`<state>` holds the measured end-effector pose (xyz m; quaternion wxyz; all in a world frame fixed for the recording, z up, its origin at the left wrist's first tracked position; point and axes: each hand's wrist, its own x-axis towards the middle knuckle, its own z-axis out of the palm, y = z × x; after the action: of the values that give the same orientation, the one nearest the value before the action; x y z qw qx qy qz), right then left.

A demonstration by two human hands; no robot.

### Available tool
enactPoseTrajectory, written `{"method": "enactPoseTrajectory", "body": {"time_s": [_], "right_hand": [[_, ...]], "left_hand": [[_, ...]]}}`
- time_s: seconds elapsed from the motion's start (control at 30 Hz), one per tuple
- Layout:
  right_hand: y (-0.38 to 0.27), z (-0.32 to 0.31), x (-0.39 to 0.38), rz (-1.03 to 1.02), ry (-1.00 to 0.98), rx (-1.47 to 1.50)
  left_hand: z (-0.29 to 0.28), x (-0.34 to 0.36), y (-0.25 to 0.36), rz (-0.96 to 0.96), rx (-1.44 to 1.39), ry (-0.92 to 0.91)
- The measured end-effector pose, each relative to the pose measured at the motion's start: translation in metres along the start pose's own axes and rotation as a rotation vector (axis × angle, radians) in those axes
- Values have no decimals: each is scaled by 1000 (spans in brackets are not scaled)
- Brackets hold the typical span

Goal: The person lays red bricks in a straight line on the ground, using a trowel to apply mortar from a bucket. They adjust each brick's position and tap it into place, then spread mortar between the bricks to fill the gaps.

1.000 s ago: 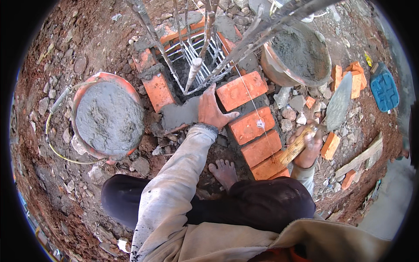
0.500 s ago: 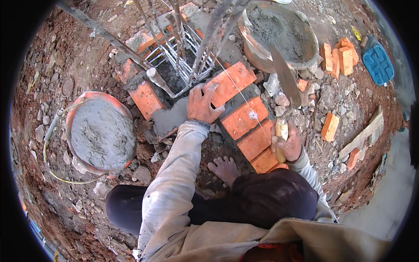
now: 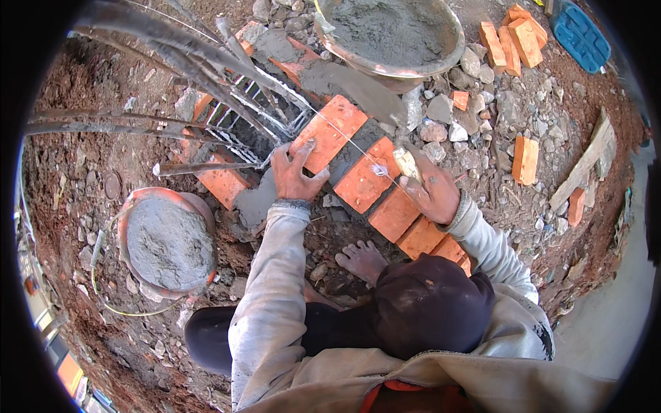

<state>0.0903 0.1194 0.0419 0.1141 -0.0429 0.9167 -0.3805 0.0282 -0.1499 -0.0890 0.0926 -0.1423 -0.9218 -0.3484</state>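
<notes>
My left hand grips the near-left end of an orange brick, fingers on its end and thumb along its near side. That brick lies at the end of a row over grey mortar. In my right hand is a trowel by its pale handle. The trowel's grey blade points to the far left, close by the brick's far end; whether they touch I cannot tell. A taut white string crosses above the bricks, with a knotted tangle over the neighbouring brick.
Steel bars lean out of a tied cage left of the row. Mortar fills a round tub at left and a larger basin at the far side. Loose bricks, a blue plastic container, rubble and a plank lie at right.
The trowel has swung leftward, its blade now nearer the far end of the held brick. My left hand stays on that brick. The whole view has shifted and turned.
</notes>
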Motion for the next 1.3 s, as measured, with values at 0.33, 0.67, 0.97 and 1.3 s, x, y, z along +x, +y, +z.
{"method": "enactPoseTrajectory", "body": {"time_s": [0.33, 0.67, 0.97, 1.3], "right_hand": [[1, 19, 3, 7, 0, -134], [1, 15, 0, 80, -35, -59], [-11, 31, -47, 92, -51, 375], [-8, 29, -44, 43, 47, 298]], "left_hand": [[0, 1, 1, 18, 26, -16], [-7, 5, 8, 44, 130, -67], [-8, 20, 17, 100, 157, -273], [-9, 24, 19, 123, 142, -272]]}}
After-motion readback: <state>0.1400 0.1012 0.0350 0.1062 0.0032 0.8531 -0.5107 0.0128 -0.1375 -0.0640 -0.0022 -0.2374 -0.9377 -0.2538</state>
